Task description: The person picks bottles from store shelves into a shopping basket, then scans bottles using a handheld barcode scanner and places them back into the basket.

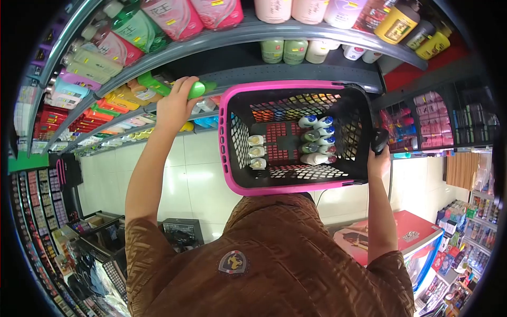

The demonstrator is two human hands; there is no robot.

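My left hand [174, 106] is closed around a green bottle [197, 90] at the shelf edge; only its rounded light-green end shows clearly past the fingers. To the right, my right hand [378, 162] grips the black handle [379, 141] of a shopping basket. That basket [228, 177] is black mesh with a pink rim, and hangs in front of my body. Inside it, white bottles [256, 151] line the left side. Several small bottles with blue, green and dark red parts [318, 132] stand grouped on the right.
Curved shelves [222, 39] ahead carry pink bottles [171, 16], pale green bottles [283, 51] and a yellow pump bottle [397, 24]. Another green bottle [153, 83] lies by my left fingers. A red-topped chest [406, 232] stands behind on the right. Light floor tiles [203, 158] show below.
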